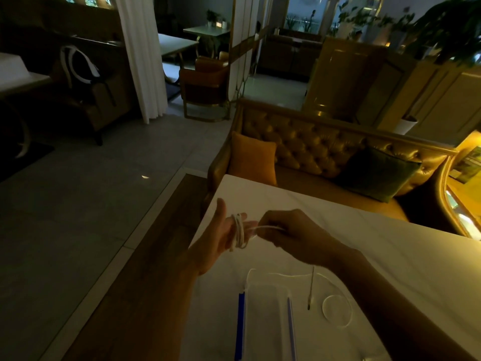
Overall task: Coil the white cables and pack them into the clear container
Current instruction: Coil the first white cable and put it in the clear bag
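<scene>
The left hand [221, 231] was spread flat, a cable [239, 231] coiled around its fingers; the right hand [289, 231] pinched the strand above the table [390, 246].

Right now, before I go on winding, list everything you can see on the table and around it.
cable being coiled: one, white, wound around the left hand's fingers, the free strand running to the right hand.
loose cable: one, white, lying on the table near the container, partly looped, one plug end visible.
container: one, clear with blue edges, on the table near the bottom of the view; nothing visible inside.
table: one, white top.
sofa: one, tufted, golden-brown, behind the table.
cushions: two on the sofa, orange and dark green.
armchair: one, brown, across the floor.
curtain: one, white, far left.
left hand: open, palm up, over the table edge.
right hand: pinching the strand.
</scene>
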